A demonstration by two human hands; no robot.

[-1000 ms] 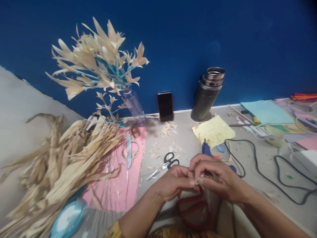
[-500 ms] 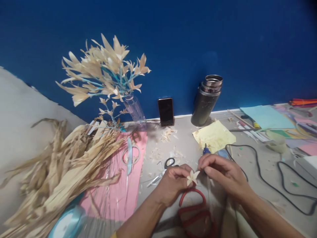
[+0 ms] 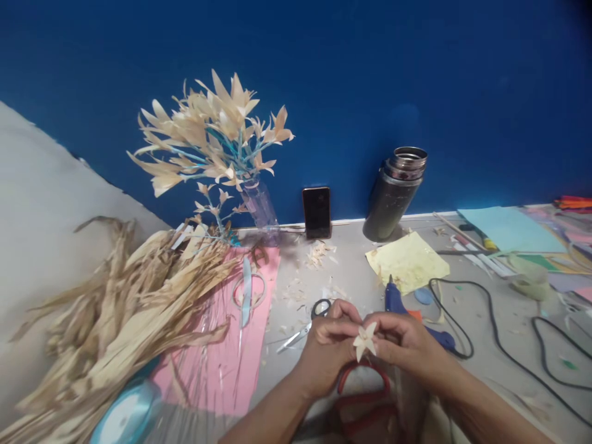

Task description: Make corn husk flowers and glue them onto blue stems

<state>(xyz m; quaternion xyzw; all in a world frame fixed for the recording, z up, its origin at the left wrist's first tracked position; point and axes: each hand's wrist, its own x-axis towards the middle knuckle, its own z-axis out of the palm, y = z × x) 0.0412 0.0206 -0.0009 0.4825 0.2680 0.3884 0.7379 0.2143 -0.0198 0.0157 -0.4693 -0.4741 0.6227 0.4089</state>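
Observation:
A small cream corn-husk flower (image 3: 364, 341) with pointed petals sits between my two hands. My left hand (image 3: 330, 345) is closed on it from the left, the fingers bent behind the petals. From the other side my right hand (image 3: 404, 345) pinches at the flower's edge with thumb and fingers. Just under the hands lie red-handled scissors (image 3: 365, 370), partly in shadow. Black-handled scissors (image 3: 300, 336) rest on the table by my left hand. Behind my right hand a blue glue gun (image 3: 394, 298) lies on the table, partly covered by the hand.
Dried corn husks (image 3: 115, 320) heap on the left beside pink paper (image 3: 259, 364) and a blue ribbon roll (image 3: 124, 419). A clear vase (image 3: 261, 209) of husk flowers, a phone (image 3: 317, 213) and a dark flask (image 3: 393, 200) stand by the wall. A black cord (image 3: 490, 314) loops at right.
My right hand has come in from the right to the flower and now touches it. More of the glue gun shows behind that hand. The view has shifted slightly.

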